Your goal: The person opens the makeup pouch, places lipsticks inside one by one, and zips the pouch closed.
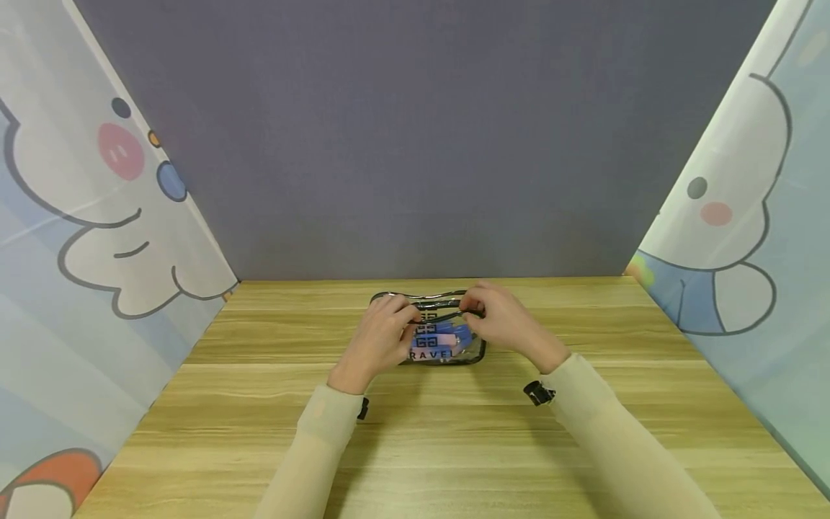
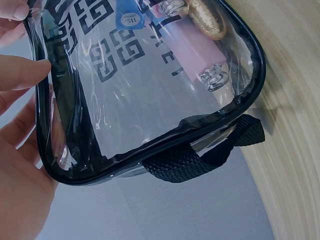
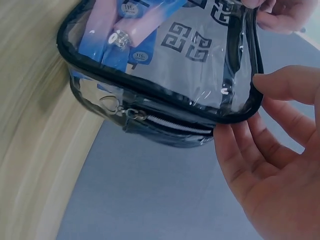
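Observation:
A clear toiletry bag [image 1: 481, 352] with black trim and printed black lettering stands on the table, its front facing me. Thumb and fingers of my left hand [image 1: 384, 333] pinch the black-trimmed upper edge at the left. At the upper right corner, my right hand [image 1: 502, 317] grips the same rim between thumb and fingers. Through the plastic show a pink tube-like item [image 2: 195, 47] with a clear end, a gold item [image 2: 207, 20] and blue labelled pieces [image 3: 142, 54]. A zipper pull [image 3: 135, 115] hangs at one side, and a black strap handle [image 2: 175, 162] at the other.
The wood-grain table [image 1: 428, 447] runs back to a grey panel [image 1: 421, 144]. Cartoon-printed curtains [image 1: 52, 252] flank it on both sides. Black straps [image 1: 538, 393] sit at the wrists.

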Action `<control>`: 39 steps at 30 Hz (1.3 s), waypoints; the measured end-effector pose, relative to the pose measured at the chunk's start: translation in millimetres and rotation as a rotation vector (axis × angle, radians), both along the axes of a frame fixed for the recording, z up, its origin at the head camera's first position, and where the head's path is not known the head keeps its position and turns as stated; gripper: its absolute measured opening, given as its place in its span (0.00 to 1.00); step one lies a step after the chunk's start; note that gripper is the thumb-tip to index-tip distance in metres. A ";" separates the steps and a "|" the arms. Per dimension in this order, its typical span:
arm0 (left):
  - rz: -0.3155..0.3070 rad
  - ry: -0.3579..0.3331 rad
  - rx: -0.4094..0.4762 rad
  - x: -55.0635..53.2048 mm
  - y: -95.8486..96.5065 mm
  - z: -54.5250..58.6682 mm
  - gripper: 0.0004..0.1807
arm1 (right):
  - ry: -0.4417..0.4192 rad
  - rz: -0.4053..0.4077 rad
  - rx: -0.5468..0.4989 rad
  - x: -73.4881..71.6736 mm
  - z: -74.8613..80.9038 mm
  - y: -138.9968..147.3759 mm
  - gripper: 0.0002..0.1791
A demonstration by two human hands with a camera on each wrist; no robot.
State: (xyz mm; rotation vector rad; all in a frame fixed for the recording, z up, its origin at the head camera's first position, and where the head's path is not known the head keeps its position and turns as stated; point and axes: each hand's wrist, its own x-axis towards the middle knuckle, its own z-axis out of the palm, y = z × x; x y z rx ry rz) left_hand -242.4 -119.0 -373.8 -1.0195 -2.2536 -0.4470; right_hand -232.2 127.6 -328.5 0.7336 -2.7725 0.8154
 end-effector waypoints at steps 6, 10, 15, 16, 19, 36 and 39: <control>-0.007 0.011 0.006 -0.7 1.0 -0.5 0.08 | 0.013 0.012 -0.109 2.5 -7.7 10.0 0.07; -0.007 0.012 0.002 -0.8 1.5 -1.0 0.08 | 0.003 0.011 -0.191 3.8 -14.2 17.1 0.07; -0.003 0.005 0.001 -0.8 2.2 -0.5 0.08 | -0.007 -0.012 -0.247 2.9 -24.2 26.6 0.07; -0.005 0.004 0.002 -1.0 2.3 -0.4 0.08 | -0.005 -0.019 -0.258 2.8 -26.0 28.3 0.07; -0.008 0.004 0.006 -1.5 2.6 -0.2 0.08 | -0.003 -0.041 -0.295 3.0 -30.7 33.2 0.07; -0.003 0.001 0.008 -0.4 1.9 -1.8 0.08 | -0.147 -0.188 -0.363 -7.8 -56.3 48.1 0.09; -0.002 0.006 0.011 0.1 1.4 -1.7 0.08 | -0.200 -0.199 -0.390 -11.4 -61.8 48.1 0.10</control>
